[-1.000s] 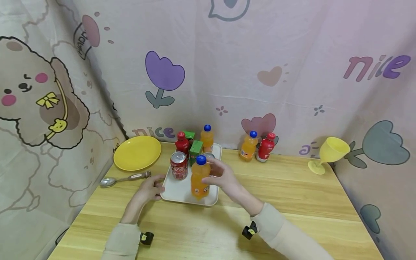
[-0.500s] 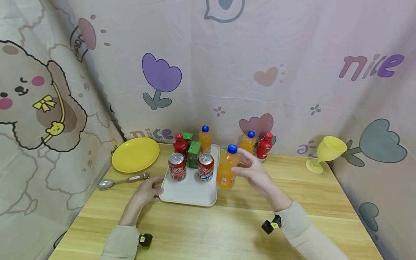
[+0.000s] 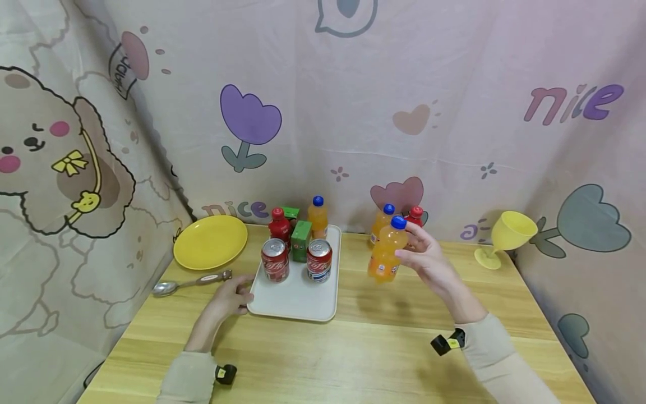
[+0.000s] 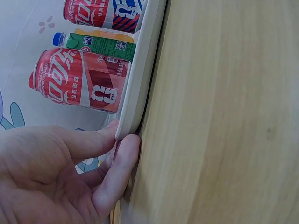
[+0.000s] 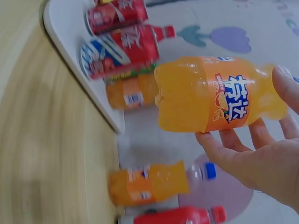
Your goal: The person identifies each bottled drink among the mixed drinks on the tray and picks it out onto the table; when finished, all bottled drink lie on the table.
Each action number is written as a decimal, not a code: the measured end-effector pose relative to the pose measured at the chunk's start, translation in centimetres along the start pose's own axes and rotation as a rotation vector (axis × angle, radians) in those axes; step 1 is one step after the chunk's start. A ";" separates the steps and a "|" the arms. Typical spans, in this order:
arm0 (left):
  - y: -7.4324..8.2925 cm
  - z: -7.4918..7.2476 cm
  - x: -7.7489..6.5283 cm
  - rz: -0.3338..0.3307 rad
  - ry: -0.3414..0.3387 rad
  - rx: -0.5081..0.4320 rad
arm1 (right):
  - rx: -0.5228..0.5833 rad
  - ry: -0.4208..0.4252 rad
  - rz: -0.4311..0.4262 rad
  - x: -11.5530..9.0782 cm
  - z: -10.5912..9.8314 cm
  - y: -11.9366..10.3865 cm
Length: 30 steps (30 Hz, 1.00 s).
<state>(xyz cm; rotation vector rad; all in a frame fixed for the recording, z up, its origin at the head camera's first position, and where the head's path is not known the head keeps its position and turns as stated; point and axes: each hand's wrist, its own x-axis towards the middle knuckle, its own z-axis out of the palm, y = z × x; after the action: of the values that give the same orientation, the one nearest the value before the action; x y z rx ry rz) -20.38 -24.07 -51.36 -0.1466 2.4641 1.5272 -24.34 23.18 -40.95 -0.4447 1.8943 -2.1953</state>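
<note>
An orange soda bottle (image 3: pixel 387 252) with a blue cap hangs above the table, tilted a little, gripped by my right hand (image 3: pixel 429 261) between thumb and fingers. In the right wrist view the soda bottle (image 5: pixel 205 95) is clear of the tabletop. My left hand (image 3: pixel 229 297) pinches the left edge of a white tray (image 3: pixel 292 306); in the left wrist view its thumb lies on top of the tray rim (image 4: pixel 135 109) and a finger below. On the tray stand two red cola cans, left can (image 3: pixel 275 264) and right can (image 3: pixel 319 262), with a green carton (image 3: pixel 301 241) behind.
Farther back on the tray are a red bottle (image 3: pixel 279 225), another green carton (image 3: pixel 290 212) and an orange soda bottle (image 3: pixel 318 217). Behind my right hand stand another orange bottle (image 3: pixel 379 227) and a red bottle (image 3: pixel 415 216). A yellow plate (image 3: pixel 210 241), spoon (image 3: pixel 192 282) and yellow goblet (image 3: pixel 506 235) flank them.
My right hand has carried the orange soda bottle from above the tray's front right to the right, off the tray. The left hand has stayed at the tray's edge.
</note>
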 end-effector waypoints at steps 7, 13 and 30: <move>-0.2 -0.1 0.0 0.003 0.000 -0.002 | 0.042 0.090 -0.002 0.0 -3.2 -0.1; -0.3 -0.1 0.0 0.006 0.010 -0.001 | 0.034 0.154 -0.012 0.1 -6.0 0.3; -0.6 0.0 0.4 0.004 0.019 0.023 | 0.049 0.304 0.063 0.4 -11.7 2.6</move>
<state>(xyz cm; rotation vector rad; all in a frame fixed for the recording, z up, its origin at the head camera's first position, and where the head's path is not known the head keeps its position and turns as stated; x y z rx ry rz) -20.61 -24.30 -52.03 -0.1529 2.4973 1.5052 -29.00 33.43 -45.03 -0.0416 1.9605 -2.3713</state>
